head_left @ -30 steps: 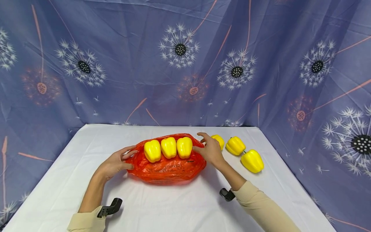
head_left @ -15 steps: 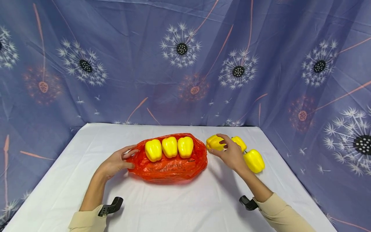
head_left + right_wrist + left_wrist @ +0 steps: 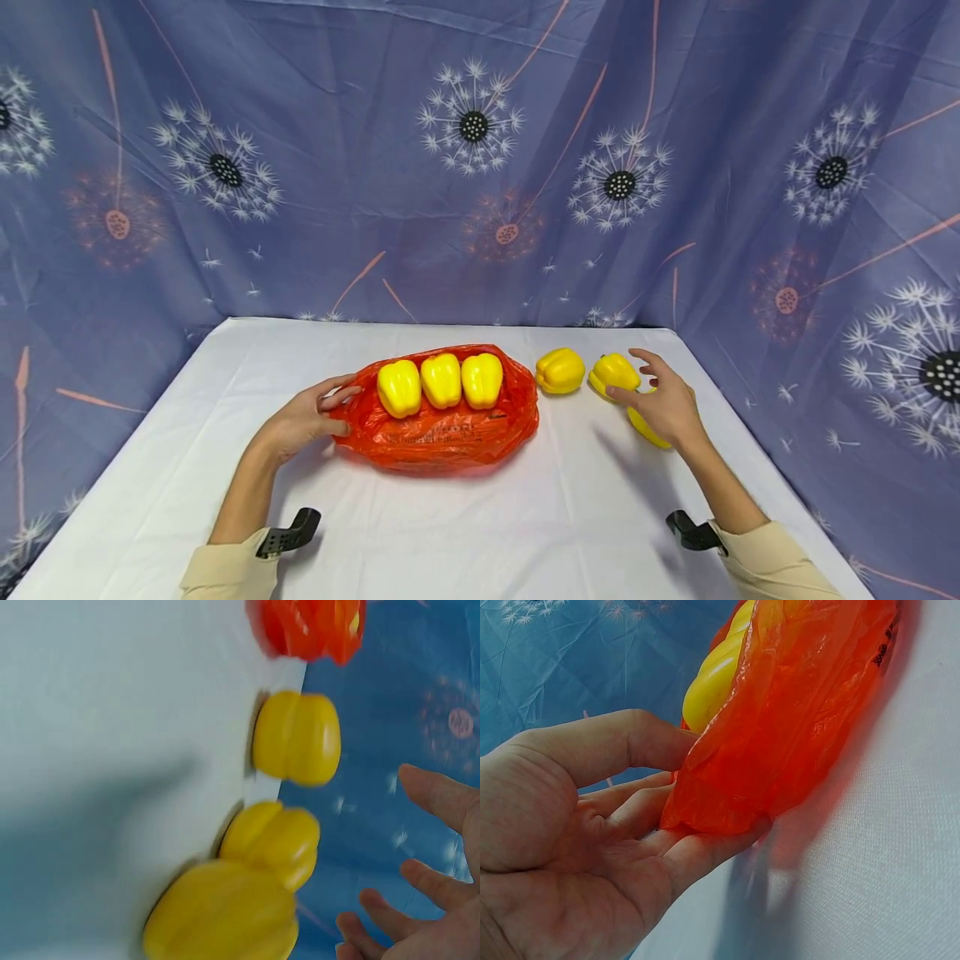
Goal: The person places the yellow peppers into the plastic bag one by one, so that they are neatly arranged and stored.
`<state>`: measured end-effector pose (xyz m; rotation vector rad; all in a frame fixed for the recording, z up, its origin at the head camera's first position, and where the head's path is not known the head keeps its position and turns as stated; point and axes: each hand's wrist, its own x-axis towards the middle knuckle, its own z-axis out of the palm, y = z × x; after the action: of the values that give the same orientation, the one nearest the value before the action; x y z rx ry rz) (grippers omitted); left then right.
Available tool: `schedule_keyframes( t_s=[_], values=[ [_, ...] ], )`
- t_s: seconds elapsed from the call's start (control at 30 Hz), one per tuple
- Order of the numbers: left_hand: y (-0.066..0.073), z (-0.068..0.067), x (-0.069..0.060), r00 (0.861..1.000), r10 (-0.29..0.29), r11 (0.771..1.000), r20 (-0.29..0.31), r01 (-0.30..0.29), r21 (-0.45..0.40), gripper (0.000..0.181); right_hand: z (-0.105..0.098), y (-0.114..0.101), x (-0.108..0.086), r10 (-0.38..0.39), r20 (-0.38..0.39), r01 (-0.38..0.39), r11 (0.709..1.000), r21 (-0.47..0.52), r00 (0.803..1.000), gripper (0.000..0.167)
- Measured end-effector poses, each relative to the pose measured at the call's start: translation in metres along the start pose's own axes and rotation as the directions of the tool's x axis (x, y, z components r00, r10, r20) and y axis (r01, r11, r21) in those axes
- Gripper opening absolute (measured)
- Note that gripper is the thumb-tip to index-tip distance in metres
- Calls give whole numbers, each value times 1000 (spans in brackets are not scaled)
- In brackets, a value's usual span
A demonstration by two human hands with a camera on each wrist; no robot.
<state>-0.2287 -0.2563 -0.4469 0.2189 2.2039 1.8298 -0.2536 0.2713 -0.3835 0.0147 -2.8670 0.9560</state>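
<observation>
A red plastic bag [image 3: 442, 442] lies spread on the table with its mouth up, and three yellow bell peppers [image 3: 441, 381] sit in a row in it. At its left end my left hand [image 3: 300, 421] holds the bag's edge; the left wrist view has the red film [image 3: 735, 772] between thumb and fingers. My right hand [image 3: 663, 404], fingers spread and holding nothing, hovers over the loose peppers on the right. Under it one yellow bell pepper [image 3: 647, 423] is partly hidden. Beside that lie another yellow pepper [image 3: 611, 375] and a third pepper [image 3: 560, 371], nearest the bag.
A white cloth [image 3: 465, 533] covers the table. Blue fabric with dandelion prints [image 3: 337, 167] hangs behind and along both sides. A black wrist camera [image 3: 288, 533] sits on the left sleeve, and another black camera [image 3: 693, 531] on the right one.
My right hand has left the bag's right edge and moved right, past the nearest loose pepper, to above the farther ones. The left hand and the bag have stayed in place.
</observation>
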Motion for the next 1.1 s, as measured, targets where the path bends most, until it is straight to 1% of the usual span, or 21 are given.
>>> schedule_keyframes(
  t_s=[0.1,0.23,0.37,0.5,0.6,0.73,0.87,1.1],
  values=[
    [0,1,1,1000,-2,1000,0,2,5,87,-8,15,-1,28,13,-28,1000,-14,1000,86],
    [0,0,0,1000,2,1000,-4,-2,2,86,-12,33,-1,54,54,-53,998,-28,997,89],
    [-2,2,1,1000,9,1000,4,-9,1,86,-15,50,-3,58,72,-54,997,-55,996,92],
    [-3,3,1,1000,-4,1000,-12,4,-1,86,-16,62,-3,62,89,-56,996,-67,994,94],
    [-1,1,0,999,-20,1000,-25,20,-1,87,-14,68,-2,65,107,-57,996,-75,992,96],
    [-1,1,2,999,-27,1000,-27,27,2,88,-14,74,-2,64,118,-53,994,-94,991,96],
    [-1,1,2,999,-31,1000,-31,31,2,88,-14,77,-2,70,131,-56,993,-107,989,95],
    [-1,1,2,999,-40,999,-30,40,-3,90,-15,80,-3,95,167,-80,992,-96,981,95]
  ],
)
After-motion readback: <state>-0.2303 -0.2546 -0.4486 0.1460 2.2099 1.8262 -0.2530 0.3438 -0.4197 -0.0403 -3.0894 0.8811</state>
